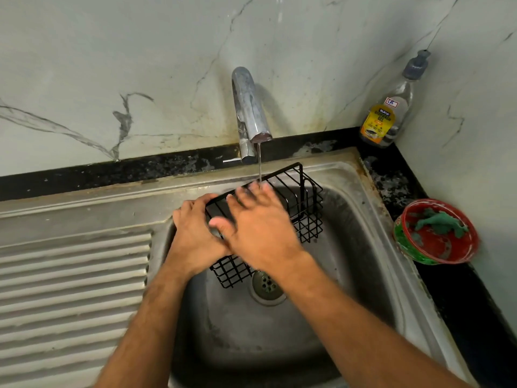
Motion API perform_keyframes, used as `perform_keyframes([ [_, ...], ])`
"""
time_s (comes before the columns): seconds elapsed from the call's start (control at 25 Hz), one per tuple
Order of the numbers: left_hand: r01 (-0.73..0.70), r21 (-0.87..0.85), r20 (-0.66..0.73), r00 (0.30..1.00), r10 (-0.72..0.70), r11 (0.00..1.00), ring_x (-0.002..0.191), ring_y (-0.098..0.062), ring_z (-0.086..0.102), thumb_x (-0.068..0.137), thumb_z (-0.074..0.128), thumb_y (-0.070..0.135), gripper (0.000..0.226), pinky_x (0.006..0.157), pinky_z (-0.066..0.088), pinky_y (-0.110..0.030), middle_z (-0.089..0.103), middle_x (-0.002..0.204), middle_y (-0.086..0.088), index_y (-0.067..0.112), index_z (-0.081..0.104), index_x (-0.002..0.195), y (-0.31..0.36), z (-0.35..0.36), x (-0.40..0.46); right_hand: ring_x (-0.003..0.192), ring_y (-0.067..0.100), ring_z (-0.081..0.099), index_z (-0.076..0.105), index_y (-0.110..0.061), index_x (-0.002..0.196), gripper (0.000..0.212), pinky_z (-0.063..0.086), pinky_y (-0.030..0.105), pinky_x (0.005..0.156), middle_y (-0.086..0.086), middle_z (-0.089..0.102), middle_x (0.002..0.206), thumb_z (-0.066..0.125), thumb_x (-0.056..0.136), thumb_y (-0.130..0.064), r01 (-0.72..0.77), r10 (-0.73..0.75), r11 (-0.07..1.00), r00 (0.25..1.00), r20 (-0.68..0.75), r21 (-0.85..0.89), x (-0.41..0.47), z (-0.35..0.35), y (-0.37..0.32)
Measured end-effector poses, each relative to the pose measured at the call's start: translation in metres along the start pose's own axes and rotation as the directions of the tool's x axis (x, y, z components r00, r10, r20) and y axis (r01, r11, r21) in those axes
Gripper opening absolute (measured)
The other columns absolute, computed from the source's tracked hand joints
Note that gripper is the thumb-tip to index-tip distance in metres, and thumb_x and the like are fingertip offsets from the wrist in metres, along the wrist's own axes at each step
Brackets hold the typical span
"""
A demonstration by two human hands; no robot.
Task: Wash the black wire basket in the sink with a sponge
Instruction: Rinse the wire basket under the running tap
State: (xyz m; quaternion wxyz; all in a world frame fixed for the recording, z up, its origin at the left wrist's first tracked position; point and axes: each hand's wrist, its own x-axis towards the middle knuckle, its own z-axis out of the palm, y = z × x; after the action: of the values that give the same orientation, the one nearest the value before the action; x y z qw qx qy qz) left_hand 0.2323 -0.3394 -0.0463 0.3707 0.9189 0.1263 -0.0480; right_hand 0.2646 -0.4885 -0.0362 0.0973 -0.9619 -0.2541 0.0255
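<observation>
The black wire basket (306, 214) hangs tilted over the steel sink (363, 219), under a thin stream of water from the tap (250, 113). My left hand (195, 236) grips the basket's left end, fingers curled over its rim. My right hand (260, 228) lies flat on the basket's wires with straight, spread fingers, its fingertips blurred under the stream. The green sponge (439, 221) lies in a red and green bowl (405, 245) on the counter at the right, apart from both hands.
A bottle of dishwash gel (387, 116) stands in the back right corner on the black counter. The ribbed draining board (72, 281) fills the left side. The drain (265, 287) sits in the sink floor just below the basket.
</observation>
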Motion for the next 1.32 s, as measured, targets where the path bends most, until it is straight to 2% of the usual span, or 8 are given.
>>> perform_keyframes([
  [0.16, 0.042, -0.068, -0.008, 0.999, -0.042, 0.997, 0.127, -0.020, 0.037, 0.045, 0.076, 0.036, 0.108, 0.107, 0.040, -0.035, 0.044, 0.125, 0.001, 0.027, 0.041, 0.146, -0.004, -0.001, -0.003, 0.150, 0.018, 0.026, 0.038, -0.014, 0.152, 0.075, 0.012, 0.041, 0.125, 0.004, 0.037, 0.159, 0.007, 0.100, -0.057, 0.150, -0.150, 0.985, 0.989, -0.007, 0.082, 0.000, 0.004, 0.002],
  [0.36, -0.039, -0.047, -0.003, 0.999, 0.039, 0.998, 0.120, -0.016, 0.035, 0.043, 0.075, 0.035, 0.110, 0.096, 0.036, -0.026, 0.040, 0.120, 0.003, 0.028, 0.038, 0.146, 0.006, -0.002, -0.006, 0.147, 0.023, 0.033, 0.065, -0.015, 0.131, 0.054, 0.024, 0.042, 0.122, 0.006, 0.062, 0.138, 0.034, 0.102, -0.048, 0.136, -0.107, 0.986, 0.958, -0.266, 0.092, -0.010, 0.007, 0.003],
  [0.56, -0.010, -0.077, -0.017, 1.000, 0.009, 0.997, 0.119, -0.013, 0.034, 0.049, 0.081, 0.023, 0.108, 0.103, 0.038, -0.028, 0.036, 0.112, 0.015, 0.032, 0.037, 0.146, 0.005, -0.008, -0.012, 0.129, 0.026, 0.057, 0.077, -0.013, 0.111, 0.032, 0.034, 0.056, 0.114, 0.006, 0.072, 0.121, 0.058, 0.098, -0.036, 0.269, -0.147, 0.960, 0.729, -0.668, 0.082, -0.023, 0.018, 0.037],
  [0.68, 0.042, -0.096, -0.017, 0.999, -0.044, 0.994, 0.120, -0.012, 0.034, 0.057, 0.085, 0.008, 0.106, 0.106, 0.039, -0.032, 0.037, 0.113, 0.014, 0.031, 0.037, 0.148, -0.002, -0.013, -0.018, 0.148, 0.028, 0.031, 0.062, -0.025, 0.135, 0.055, 0.017, 0.055, 0.121, 0.004, 0.056, 0.144, 0.031, 0.101, -0.057, -0.031, 0.061, 0.996, 0.923, -0.380, 0.083, -0.015, 0.006, 0.049],
  [0.8, 0.037, -0.041, -0.041, 0.998, -0.039, 0.998, 0.115, -0.013, 0.032, 0.058, 0.084, 0.011, 0.102, 0.096, 0.034, -0.026, 0.039, 0.115, 0.006, 0.031, 0.038, 0.147, 0.000, -0.010, -0.020, 0.153, 0.033, 0.004, 0.039, -0.032, 0.150, 0.082, -0.003, 0.064, 0.119, 0.001, 0.037, 0.159, -0.001, 0.092, -0.074, -0.228, 0.228, 0.974, 0.966, -0.123, 0.014, -0.004, -0.001, 0.038],
  [0.96, 0.000, -0.012, -0.030, 1.000, 0.000, 1.000, 0.112, -0.016, 0.028, 0.055, 0.082, 0.021, 0.103, 0.096, 0.035, -0.026, 0.033, 0.114, 0.003, 0.025, 0.036, 0.147, 0.004, -0.002, -0.016, 0.153, 0.035, 0.005, 0.029, -0.024, 0.156, 0.081, -0.012, 0.078, 0.107, -0.002, 0.026, 0.163, -0.005, 0.095, -0.067, -0.113, 0.111, 0.992, 0.993, -0.050, -0.058, -0.012, 0.009, -0.001],
  [1.16, 0.030, 0.001, -0.012, 0.999, -0.030, 1.000, 0.113, -0.014, 0.027, 0.052, 0.080, 0.029, 0.107, 0.095, 0.034, -0.023, 0.034, 0.117, 0.004, 0.025, 0.035, 0.149, -0.009, -0.002, -0.018, 0.150, 0.019, 0.022, 0.033, -0.033, 0.152, 0.060, 0.002, 0.058, 0.122, -0.006, 0.035, 0.158, 0.010, 0.103, -0.058, 0.310, -0.309, 0.950, 0.950, 0.047, -0.018, -0.008, 0.007, 0.022],
  [1.32, 0.084, -0.112, -0.014, 0.996, -0.086, 0.990, 0.116, -0.011, 0.033, 0.061, 0.086, 0.007, 0.101, 0.092, 0.038, -0.018, 0.039, 0.120, 0.003, 0.032, 0.039, 0.147, -0.020, -0.004, -0.024, 0.144, 0.016, 0.036, 0.054, -0.024, 0.140, 0.068, 0.012, 0.038, 0.122, -0.001, 0.050, 0.149, 0.007, 0.102, -0.055, 0.188, -0.186, 0.981, 0.982, -0.041, 0.049, 0.019, -0.019, 0.071],
])
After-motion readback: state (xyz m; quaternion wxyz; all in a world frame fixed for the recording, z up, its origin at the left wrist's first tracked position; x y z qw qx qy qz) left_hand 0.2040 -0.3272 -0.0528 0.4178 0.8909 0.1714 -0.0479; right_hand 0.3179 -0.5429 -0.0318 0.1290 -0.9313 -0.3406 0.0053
